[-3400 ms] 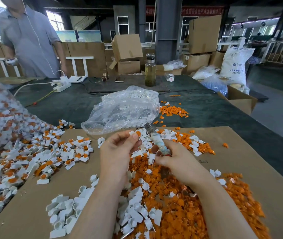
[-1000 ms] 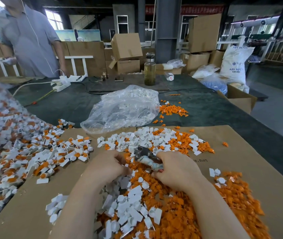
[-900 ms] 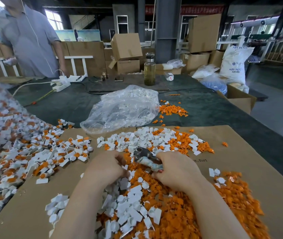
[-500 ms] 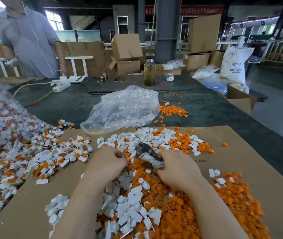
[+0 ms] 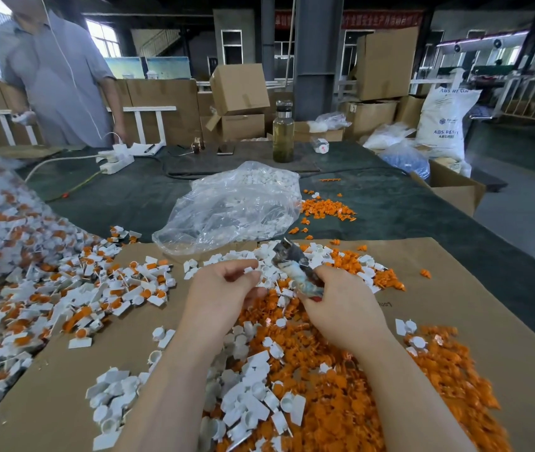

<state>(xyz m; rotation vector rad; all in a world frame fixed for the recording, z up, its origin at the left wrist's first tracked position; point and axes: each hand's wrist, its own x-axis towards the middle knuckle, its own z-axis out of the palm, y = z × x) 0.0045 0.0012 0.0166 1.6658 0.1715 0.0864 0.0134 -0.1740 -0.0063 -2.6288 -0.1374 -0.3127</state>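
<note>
Both hands lift off the pile of orange and white plastic pieces [image 5: 295, 370].
The left hand [image 5: 227, 290] pinches a small white plastic cap [image 5: 248, 271]; the right hand [image 5: 341, 308] grips the mottled-handled metal tool [image 5: 297, 270], likely ready for fitting.

The left arm [image 5: 175, 386] and the right arm [image 5: 399, 386] were bare and stretched from the near edge toward the far side. The left hand [image 5: 224, 290] was in the middle, a little to the left, with its palm turned to the right. Its fingers [image 5: 240, 265] were curled in above the thumb, and it was hard to tell if they pinched anything. The right hand [image 5: 341, 308] was just beside it, back up. It gripped a tool [image 5: 294, 270] that stuck out toward the far left. The two hands were close but did not touch.
</note>
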